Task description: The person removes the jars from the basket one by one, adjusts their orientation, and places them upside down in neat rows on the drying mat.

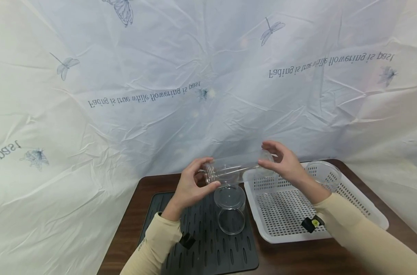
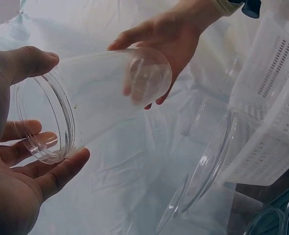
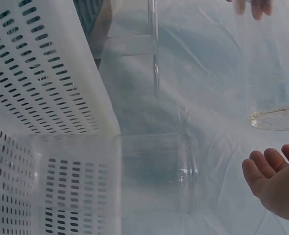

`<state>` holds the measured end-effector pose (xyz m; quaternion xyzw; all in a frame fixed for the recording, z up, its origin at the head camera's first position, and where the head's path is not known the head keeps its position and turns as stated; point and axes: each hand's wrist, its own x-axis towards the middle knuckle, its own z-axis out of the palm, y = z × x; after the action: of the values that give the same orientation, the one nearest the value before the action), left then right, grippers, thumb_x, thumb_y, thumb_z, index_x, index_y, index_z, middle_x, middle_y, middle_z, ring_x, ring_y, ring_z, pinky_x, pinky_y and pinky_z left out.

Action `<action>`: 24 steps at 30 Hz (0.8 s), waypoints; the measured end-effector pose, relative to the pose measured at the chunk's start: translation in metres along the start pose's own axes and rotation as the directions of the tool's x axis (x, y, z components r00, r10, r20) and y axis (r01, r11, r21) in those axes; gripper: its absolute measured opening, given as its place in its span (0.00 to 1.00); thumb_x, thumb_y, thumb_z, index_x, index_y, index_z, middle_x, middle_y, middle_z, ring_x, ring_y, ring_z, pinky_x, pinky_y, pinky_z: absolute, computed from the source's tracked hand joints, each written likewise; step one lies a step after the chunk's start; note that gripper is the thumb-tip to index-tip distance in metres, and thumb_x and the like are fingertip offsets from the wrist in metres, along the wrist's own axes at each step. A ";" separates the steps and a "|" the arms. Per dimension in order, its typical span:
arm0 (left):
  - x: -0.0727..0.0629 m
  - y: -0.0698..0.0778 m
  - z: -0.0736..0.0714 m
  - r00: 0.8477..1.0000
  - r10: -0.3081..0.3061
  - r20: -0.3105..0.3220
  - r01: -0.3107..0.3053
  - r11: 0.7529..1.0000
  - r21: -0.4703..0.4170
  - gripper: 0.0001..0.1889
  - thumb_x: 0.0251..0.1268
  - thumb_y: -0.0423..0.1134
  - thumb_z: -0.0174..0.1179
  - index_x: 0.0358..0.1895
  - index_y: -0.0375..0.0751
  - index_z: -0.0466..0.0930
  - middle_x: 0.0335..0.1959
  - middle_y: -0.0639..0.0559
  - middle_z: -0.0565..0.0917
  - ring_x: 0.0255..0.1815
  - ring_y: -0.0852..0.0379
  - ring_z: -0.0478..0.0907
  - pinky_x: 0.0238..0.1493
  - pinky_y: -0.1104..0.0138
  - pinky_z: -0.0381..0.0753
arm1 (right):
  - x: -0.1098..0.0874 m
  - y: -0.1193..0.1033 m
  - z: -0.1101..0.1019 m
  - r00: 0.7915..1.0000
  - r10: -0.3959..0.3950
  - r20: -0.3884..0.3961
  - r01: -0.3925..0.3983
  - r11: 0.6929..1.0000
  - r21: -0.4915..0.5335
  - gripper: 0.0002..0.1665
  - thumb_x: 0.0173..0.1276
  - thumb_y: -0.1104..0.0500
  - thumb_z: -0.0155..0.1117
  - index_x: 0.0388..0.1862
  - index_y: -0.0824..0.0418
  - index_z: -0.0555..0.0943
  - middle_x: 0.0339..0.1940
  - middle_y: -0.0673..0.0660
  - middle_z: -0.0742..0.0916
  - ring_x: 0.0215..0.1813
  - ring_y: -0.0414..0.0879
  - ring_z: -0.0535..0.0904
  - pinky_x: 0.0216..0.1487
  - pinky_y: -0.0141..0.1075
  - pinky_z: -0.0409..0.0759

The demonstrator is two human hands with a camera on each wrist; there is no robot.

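Observation:
A clear, cylindrical jar [image 1: 236, 168] lies nearly level in the air in front of the person. At its threaded mouth, the left hand [image 1: 191, 187] grips the rim, thumb on one side and fingers on the other, as the left wrist view shows for the jar [image 2: 100, 93]. The right hand [image 1: 286, 163] is at the jar's base end, fingers spread and slightly bent. In the right wrist view a gap shows between the fingertips of this right hand [image 3: 278, 183] and the base. Below the held jar, clear round containers [image 1: 230, 202] stand on a dark ridged mat [image 1: 205, 248].
To the right of the mat stands a white perforated basket [image 1: 263, 233], with another clear container [image 1: 323, 173] at its far right corner. Both mat and basket rest on a dark brown wooden table [image 1: 120, 229]. A pale printed sheet [image 1: 181, 126] hangs behind the table.

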<state>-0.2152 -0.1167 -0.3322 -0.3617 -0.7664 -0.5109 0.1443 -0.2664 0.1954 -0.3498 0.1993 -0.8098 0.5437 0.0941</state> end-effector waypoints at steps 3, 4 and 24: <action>0.000 0.004 -0.001 1.000 0.001 0.000 -0.001 1.000 0.000 0.30 0.56 0.25 0.68 0.64 0.28 0.70 0.57 0.33 0.73 0.46 0.41 0.74 0.40 0.46 0.80 | -0.002 0.004 0.001 1.000 0.010 0.006 -0.011 1.000 0.028 0.42 0.67 0.56 0.67 0.74 0.65 0.60 0.72 0.64 0.70 0.74 0.59 0.61 0.71 0.57 0.61; 0.000 0.004 0.000 1.000 0.002 -0.001 -0.002 1.000 0.000 0.30 0.56 0.25 0.68 0.64 0.28 0.70 0.57 0.33 0.73 0.46 0.41 0.74 0.40 0.46 0.80 | -0.003 0.005 0.002 1.000 0.014 0.008 -0.014 0.999 0.043 0.42 0.67 0.57 0.67 0.74 0.65 0.60 0.72 0.64 0.70 0.75 0.60 0.61 0.72 0.58 0.60; -0.006 -0.015 0.004 0.999 0.031 0.009 -0.031 0.999 -0.032 0.31 0.56 0.26 0.68 0.65 0.32 0.69 0.59 0.37 0.73 0.49 0.35 0.76 0.47 0.51 0.83 | -0.016 0.024 0.014 0.996 -0.022 0.089 -0.008 0.944 0.330 0.32 0.72 0.62 0.59 0.73 0.61 0.63 0.71 0.58 0.68 0.71 0.47 0.67 0.63 0.33 0.75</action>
<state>-0.2207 -0.1183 -0.3478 -0.3783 -0.7531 -0.5190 0.1429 -0.2618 0.1942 -0.3815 0.2397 -0.7100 0.6617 0.0242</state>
